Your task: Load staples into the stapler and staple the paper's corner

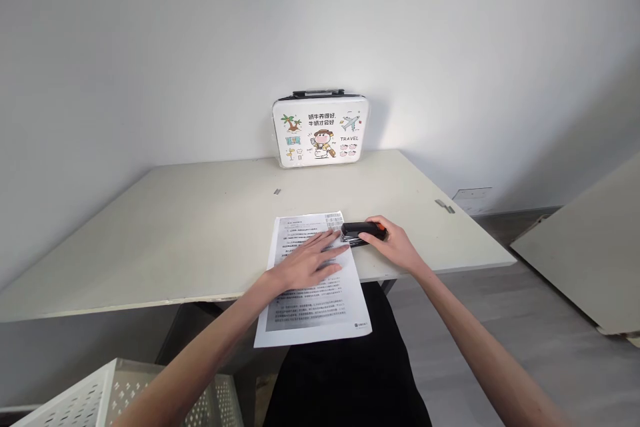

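Observation:
A printed sheet of paper lies on the table, its lower part jutting past the front edge over my lap. My left hand rests flat on the sheet with fingers spread, pointing toward its right side. At the sheet's upper right edge is a black stapler with an orange part at its rear. My right hand grips the stapler's back end, thumb on the near side. The stapler's front end reaches the paper's edge; whether paper sits between its jaws I cannot tell.
A white case with cartoon prints and a black handle stands against the wall on the table. Small staple strips lie at the middle and right. A white perforated basket stands at lower left.

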A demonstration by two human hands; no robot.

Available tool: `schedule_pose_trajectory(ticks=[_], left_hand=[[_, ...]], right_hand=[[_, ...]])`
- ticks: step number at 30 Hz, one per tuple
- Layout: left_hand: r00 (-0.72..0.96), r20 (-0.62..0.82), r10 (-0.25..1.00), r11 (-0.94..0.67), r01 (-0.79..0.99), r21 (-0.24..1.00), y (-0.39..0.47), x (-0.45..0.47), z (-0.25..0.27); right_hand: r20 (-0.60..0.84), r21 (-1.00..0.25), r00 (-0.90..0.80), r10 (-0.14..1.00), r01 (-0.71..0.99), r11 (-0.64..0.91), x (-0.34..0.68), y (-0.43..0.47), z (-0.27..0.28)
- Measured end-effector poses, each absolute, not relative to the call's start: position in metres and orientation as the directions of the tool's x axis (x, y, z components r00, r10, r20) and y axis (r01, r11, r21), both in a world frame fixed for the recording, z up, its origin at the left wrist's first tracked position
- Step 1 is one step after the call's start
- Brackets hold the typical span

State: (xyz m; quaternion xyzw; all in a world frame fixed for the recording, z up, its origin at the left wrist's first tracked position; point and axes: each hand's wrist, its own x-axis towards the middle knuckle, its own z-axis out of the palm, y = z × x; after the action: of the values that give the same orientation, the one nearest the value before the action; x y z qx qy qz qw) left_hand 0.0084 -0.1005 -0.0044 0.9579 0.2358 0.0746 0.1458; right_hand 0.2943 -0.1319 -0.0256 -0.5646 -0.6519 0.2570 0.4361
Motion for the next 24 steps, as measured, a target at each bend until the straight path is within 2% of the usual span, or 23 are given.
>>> schedule_pose_trajectory(ticks=[9, 15, 18, 20, 24], left_hand=[[0.884, 0.139, 0.446, -0.860, 0.380, 0.340, -0.100, 0.009, -0.011], [0.886, 0.136, 0.442, -0.860, 0.376, 0.346, -0.100, 0.010, -0.011], [0.887, 0.148, 0.437, -0.862, 0.365, 0.352, -0.100, 0.010, -0.012], [0.888, 0.151, 0.433, -0.862, 0.360, 0.357, -0.099, 0.010, -0.011], [0.895, 0.136, 0.426, -0.861, 0.354, 0.366, -0.097, 0.010, -0.009]], right_hand=[[0.286, -0.803, 0.053, 0.957, 0.559, 0.209, 0.294, -0.130, -0.031], [0.243, -0.815, -0.067, 0.968, 0.527, 0.241, 0.298, -0.123, -0.018], [0.209, -0.825, -0.050, 0.977, 0.527, 0.203, 0.293, -0.109, -0.002], [0.188, -0.804, -0.049, 0.981, 0.566, 0.183, 0.285, -0.098, 0.008], [0.149, -0.714, -0.159, 0.976, 0.665, 0.217, 0.264, -0.082, 0.021]])
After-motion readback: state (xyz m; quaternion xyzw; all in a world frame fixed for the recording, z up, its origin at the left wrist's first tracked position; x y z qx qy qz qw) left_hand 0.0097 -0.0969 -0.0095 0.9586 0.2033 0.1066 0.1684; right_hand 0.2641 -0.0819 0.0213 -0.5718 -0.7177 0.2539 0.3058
